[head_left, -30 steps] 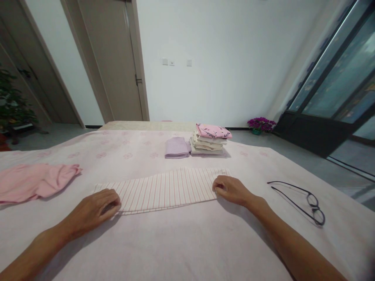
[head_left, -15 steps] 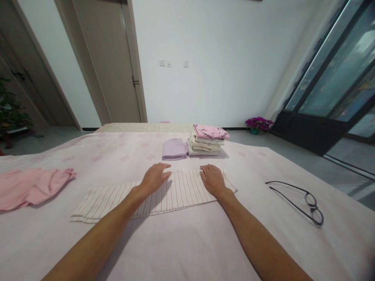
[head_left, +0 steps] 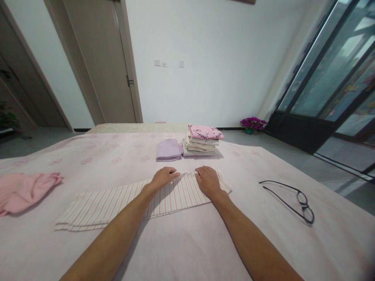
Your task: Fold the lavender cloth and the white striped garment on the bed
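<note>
Striped cloth [head_left: 117, 201] lies long, left to right, on bed [head_left: 187, 249]. Both hands sit close on its right part: left hand [head_left: 164, 176] & right hand [head_left: 207, 180], fingers curled, pinching the far edge.

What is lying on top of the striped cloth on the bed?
Both hands: the left hand and right hand rest on the striped cloth near its far edge. The cloth beneath them is hidden.

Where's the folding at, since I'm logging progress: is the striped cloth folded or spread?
Folded lengthwise: striped cloth lies as a narrow, doubled band.
</note>
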Available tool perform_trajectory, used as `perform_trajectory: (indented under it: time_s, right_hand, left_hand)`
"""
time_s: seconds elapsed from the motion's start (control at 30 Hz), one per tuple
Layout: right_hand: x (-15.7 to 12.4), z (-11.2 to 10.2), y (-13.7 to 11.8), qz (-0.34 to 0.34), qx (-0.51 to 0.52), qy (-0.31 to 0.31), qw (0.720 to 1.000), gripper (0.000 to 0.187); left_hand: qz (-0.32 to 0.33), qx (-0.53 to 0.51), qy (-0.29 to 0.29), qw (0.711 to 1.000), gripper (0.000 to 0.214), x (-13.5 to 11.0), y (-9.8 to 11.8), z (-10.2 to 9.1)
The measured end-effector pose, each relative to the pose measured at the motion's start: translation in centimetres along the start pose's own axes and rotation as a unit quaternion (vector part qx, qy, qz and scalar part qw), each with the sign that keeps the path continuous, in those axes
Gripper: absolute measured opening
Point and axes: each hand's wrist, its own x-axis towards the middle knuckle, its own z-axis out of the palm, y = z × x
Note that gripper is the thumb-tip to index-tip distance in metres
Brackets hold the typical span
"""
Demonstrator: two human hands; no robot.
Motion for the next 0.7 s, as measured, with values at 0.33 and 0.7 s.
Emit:
perform_trajectory:
  time_s: [0.33, 0.7]
  right_hand:
    - [-0.3, 0.3, 1.2, 0.039, -0.081, -0.074, 0.993, 0.054]
    - [-0.2, 1.0, 2.6, 0.065, -0.101, -0.078, 0.99, 0.059]
  left_hand:
    - [0.021, 0.163, 0.109, 0.98, 0.025, -0.6, -0.8, 1.1]
    - [0.071, 0.288, 0.073, 0.952, 0.058, -5.0, -3.9, -0.2]
